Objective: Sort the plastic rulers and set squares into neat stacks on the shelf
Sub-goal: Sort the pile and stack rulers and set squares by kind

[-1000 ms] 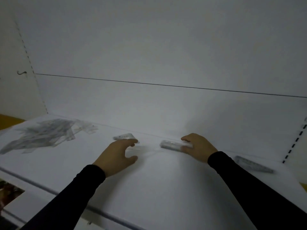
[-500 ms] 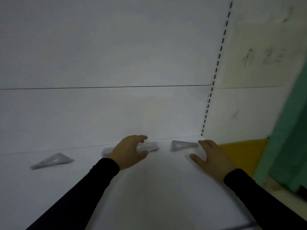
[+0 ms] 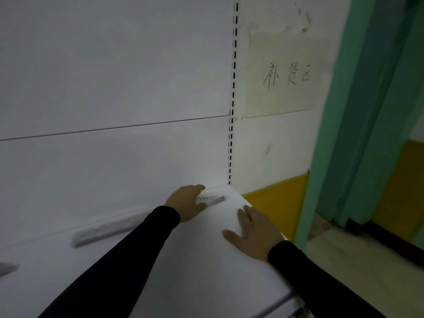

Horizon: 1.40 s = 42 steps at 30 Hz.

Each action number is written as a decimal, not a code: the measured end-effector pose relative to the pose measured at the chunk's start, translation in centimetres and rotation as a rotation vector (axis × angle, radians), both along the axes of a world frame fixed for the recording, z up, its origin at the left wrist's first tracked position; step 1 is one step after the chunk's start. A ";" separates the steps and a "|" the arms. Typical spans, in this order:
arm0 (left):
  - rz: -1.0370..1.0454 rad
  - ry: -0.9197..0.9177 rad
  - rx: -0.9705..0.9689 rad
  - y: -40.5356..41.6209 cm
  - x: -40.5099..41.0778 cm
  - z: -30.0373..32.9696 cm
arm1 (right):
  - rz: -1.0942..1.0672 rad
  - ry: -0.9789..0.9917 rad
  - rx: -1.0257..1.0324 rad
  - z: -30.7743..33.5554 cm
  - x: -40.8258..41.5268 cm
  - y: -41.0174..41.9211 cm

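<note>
Shelf (image 3: 206, 260) white, flat, running to the back panel (image 3: 114, 88). Far left edge: grey tip of a plastic piece (image 3: 8, 268), mostly cut off by the frame, type unclear. Next right, a long clear ruler stack (image 3: 107, 230) lying flat along the back of the shelf, its right end hidden behind the left sleeve (image 3: 128, 255). Left hand (image 3: 187, 203) near the shelf's back right corner, grip clamped on a short clear ruler (image 3: 212, 200): fingers curled over its far edge, thumb under its near edge, ruler sticking out to the right, low over or on the shelf surface, cannot tell which. Right hand (image 3: 254, 232) flat on the shelf near its right edge, palm down, fingers straight and spread, grip apart, holding nothing; well clear of the short ruler. Slotted upright (image 3: 232, 99) at the shelf's right end. Beyond it a wall with a pale paper sign (image 3: 286, 74) bearing handwritten characters, yellow skirting (image 3: 275, 198) below. Green door frame (image 3: 358, 111) at far right.
</note>
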<state>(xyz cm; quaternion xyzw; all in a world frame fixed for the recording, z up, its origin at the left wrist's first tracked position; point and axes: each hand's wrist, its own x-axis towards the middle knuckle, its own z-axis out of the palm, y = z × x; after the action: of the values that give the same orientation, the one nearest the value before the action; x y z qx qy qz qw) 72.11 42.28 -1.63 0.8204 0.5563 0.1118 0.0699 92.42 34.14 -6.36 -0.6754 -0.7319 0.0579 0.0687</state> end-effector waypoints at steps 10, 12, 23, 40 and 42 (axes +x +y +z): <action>0.026 0.026 -0.098 1.9 0.6 -1.7 | 0.007 0.008 0.006 0.1 0.1 -0.1; 0.019 0.013 -0.096 2.1 0.5 -1.7 | 0.008 0.001 0.014 0.1 0.0 -0.1; 0.023 -0.016 0.017 1.1 -0.7 -1.1 | 0.041 0.077 0.004 0.1 0.5 0.3; 0.541 -0.058 0.258 -21.7 -15.0 1.1 | 0.727 0.139 0.237 3.7 -8.2 1.9; 0.643 -0.046 0.250 -25.3 -17.2 1.0 | 0.803 0.170 0.247 3.9 -11.3 1.1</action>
<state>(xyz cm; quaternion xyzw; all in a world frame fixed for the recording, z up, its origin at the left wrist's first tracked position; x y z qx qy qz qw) 54.91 16.96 -0.59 0.6025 0.7667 0.2140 -0.0576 81.17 35.21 -2.49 -0.3164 -0.9300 0.0474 0.1808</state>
